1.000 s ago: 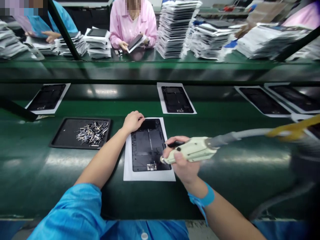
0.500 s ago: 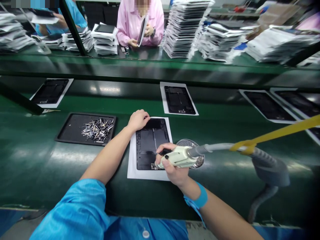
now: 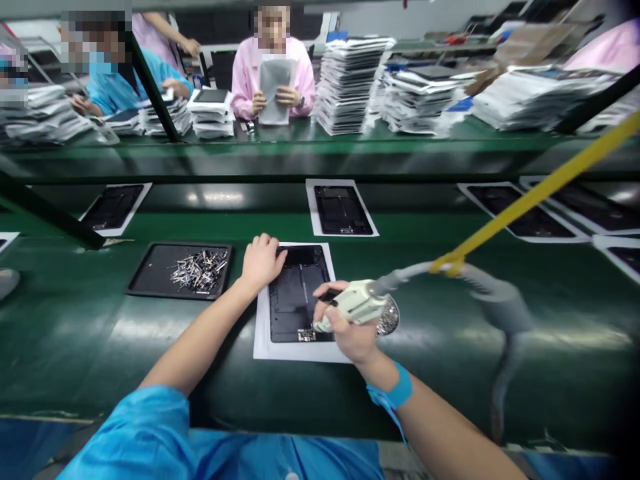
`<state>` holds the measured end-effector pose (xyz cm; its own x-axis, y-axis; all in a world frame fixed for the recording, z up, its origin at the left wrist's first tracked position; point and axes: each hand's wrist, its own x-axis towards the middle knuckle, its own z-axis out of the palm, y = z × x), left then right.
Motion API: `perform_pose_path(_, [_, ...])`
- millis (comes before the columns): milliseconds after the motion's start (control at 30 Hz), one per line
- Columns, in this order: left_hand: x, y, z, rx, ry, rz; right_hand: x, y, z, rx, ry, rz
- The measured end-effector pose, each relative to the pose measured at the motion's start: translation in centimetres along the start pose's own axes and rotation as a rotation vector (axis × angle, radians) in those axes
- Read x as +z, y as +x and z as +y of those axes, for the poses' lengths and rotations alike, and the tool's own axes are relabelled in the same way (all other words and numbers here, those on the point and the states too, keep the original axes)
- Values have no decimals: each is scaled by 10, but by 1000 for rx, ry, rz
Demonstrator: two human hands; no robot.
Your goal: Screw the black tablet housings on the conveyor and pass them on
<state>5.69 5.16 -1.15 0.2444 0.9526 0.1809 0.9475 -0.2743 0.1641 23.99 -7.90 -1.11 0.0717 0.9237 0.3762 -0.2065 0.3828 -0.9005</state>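
Black tablet shell (image 3: 287,293) lay flat, inner face up, on a white sheet (image 3: 263,347) on the green desk (image 3: 440,393), directly in front of the wearer. Small circuit bd (image 3: 307,335) showed at its near edge. R hand (image 3: 357,337) had its grip closed round a pale-green corded tool (image 3: 357,303), nose by the circuit bd; couldn't tell if touching. L hand (image 3: 261,263) rested at the shell's far L corner, fingertips at the edge; couldn't tell if that grip was pinching or just pressing. Blue wristband (image 3: 400,387) on R wrist. Grey cable (image 3: 407,273) ran from the tool's back end, w/ a yellow strap (image 3: 530,193) tied on, slanting to upper R. Just past the tool, partly hidden: dish w/ small shiny bits (image 3: 389,317). L of shell: shallow black tray (image 3: 150,270) w/ a heap of small metallic parts (image 3: 200,270) twd its R side. Farther back, another shell (image 3: 343,210) on its own sheet, approx. mid; others far L & far R. Beyond, on a raised green shelf (image 3: 280,150): stacks of white-wrapped slabs (image 3: 353,87), & behind it a person in pink (image 3: 245,60) holding a grey flat pack (image 3: 277,83) upright, both hands.
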Motion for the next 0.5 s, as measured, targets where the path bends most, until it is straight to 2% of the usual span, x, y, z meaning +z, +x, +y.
perform_pose_path(133, [-29,-72,2,-116,202,-388,-22,15,-14,-98,25,212])
perform_pose_path(200, [-34,-100,6,-165,244,-472,-32,20,-15,-114,-12,268])
perform_pose_path(267, [-33,-116,12,-189,248,-489,-39,24,-14,-123,-58,288])
perform_pose_path(333, [-30,-123,18,-199,225,-505,-42,27,-11,-120,-88,299])
perform_pose_path(433, [-27,-122,20,-228,183,-506,-45,29,-9,-89,-100,324])
perform_pose_path(500, [-29,-117,12,-282,151,-436,-46,31,-8,-83,-104,329])
